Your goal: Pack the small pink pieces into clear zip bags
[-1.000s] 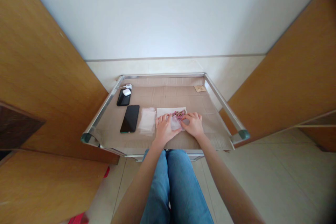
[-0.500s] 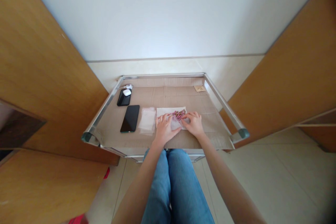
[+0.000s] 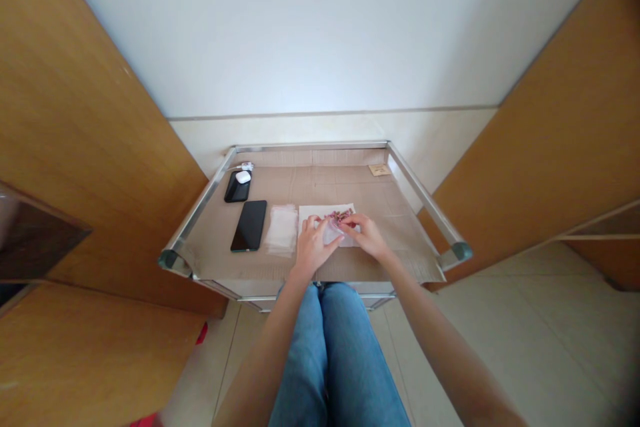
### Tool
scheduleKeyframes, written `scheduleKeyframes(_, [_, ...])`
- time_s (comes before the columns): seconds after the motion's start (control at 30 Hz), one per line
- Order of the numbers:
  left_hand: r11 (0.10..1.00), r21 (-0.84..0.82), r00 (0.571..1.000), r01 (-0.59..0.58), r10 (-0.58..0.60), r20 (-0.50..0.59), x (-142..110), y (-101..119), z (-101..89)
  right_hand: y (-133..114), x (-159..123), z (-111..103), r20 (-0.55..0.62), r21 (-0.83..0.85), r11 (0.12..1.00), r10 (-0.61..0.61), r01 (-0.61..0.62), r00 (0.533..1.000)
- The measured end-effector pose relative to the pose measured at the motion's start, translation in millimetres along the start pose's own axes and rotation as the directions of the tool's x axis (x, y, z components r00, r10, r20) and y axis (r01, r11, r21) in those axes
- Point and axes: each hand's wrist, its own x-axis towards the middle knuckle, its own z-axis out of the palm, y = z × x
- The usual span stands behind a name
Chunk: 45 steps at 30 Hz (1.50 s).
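A small clear plastic bag (image 3: 331, 234) lies over a white sheet (image 3: 307, 212), with my left hand (image 3: 313, 245) closed on its left side, thumb toward the right. My right hand (image 3: 367, 235) reaches in from the other side, its thumb and fingertips pinched together at the bag's upper right edge. What sits between those fingertips is too small to make out. A heap of pink dried flower buds (image 3: 342, 215) rests on the sheet just beyond the bag, partly covered by my right fingers.
A stack of flat clear bags (image 3: 281, 230) lies left of the sheet. Further left are a black phone (image 3: 249, 226) and a black device (image 3: 237, 187) topped by a white case (image 3: 243, 177). Cardboard (image 3: 300, 181) lines the metal-framed rack (image 3: 428, 203). A brown card (image 3: 379, 169) lies at the back right.
My right fingertips have shifted slightly left, from the edge of the bud heap onto the bag. The bag's upper part looks lifted and more crumpled. My left hand stays nearly in place.
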Motion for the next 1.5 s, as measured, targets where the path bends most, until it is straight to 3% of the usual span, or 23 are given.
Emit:
scheduleKeyframes(0.17, [0.990,-0.143,1.000,-0.009,0.012,0.022,-0.8,-4.7,5.4,8.0,3.1,1.7,-0.057,0.043,0.996,0.083,-0.080,0.995])
scheduleKeyframes(0.3, [0.976,-0.216,1.000,0.001,0.002,0.016,0.2,-8.1,9.4,11.9,-3.4,3.6,-0.078,-0.101,0.986,0.121,-0.129,0.990])
scheduleKeyframes(0.57, [0.940,-0.338,0.999,0.038,-0.036,0.015,3.8,-18.7,16.9,1.7,-8.5,5.1,-0.053,-0.430,0.898,0.071,-0.087,0.996])
scheduleKeyframes(0.83, [0.935,-0.356,1.000,0.013,-0.013,0.004,5.0,-18.0,16.9,-3.4,-9.0,5.8,0.016,-0.520,0.853,0.050,-0.034,0.999])
scheduleKeyframes(1.0, [0.934,-0.357,1.000,0.000,0.000,0.002,4.4,-18.5,17.6,4.1,-8.3,6.1,-0.031,-0.445,0.894,0.038,-0.048,0.999])
scheduleKeyframes(1.2, [0.935,-0.354,1.000,0.011,-0.006,0.017,4.5,-18.4,17.8,15.6,-6.9,5.2,-0.157,-0.140,0.987,0.056,-0.078,0.986])
scheduleKeyframes(1.37, [0.938,-0.346,1.000,0.018,-0.008,0.030,4.8,-17.9,17.3,9.9,-7.7,4.6,-0.111,-0.029,0.999,0.040,-0.044,0.993])
scheduleKeyframes(1.5, [0.940,-0.341,0.999,0.023,-0.011,0.037,4.6,-18.3,17.1,9.4,-7.4,4.1,-0.107,-0.064,0.995,0.064,-0.071,0.992])
